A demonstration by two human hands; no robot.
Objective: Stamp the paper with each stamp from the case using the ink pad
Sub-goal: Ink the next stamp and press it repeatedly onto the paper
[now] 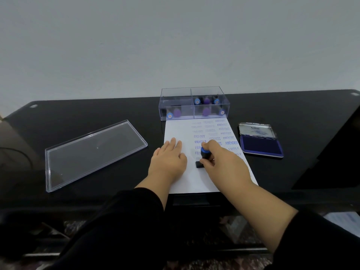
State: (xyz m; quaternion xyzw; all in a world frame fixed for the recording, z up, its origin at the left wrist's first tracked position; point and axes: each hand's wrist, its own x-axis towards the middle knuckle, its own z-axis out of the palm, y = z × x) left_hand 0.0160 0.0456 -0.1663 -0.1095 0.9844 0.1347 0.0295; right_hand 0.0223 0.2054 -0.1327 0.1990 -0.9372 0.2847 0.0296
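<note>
Head view: right hand [224, 162] fingers grip a black, blue-capped stamp [204, 155] on white paper [187, 180]; left hand [168, 159] fingers flat beside it.

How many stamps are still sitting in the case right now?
6 visible in the case: one pair front left, a pair front right, a pair back right. The dark back-left shape is unclear.
</note>
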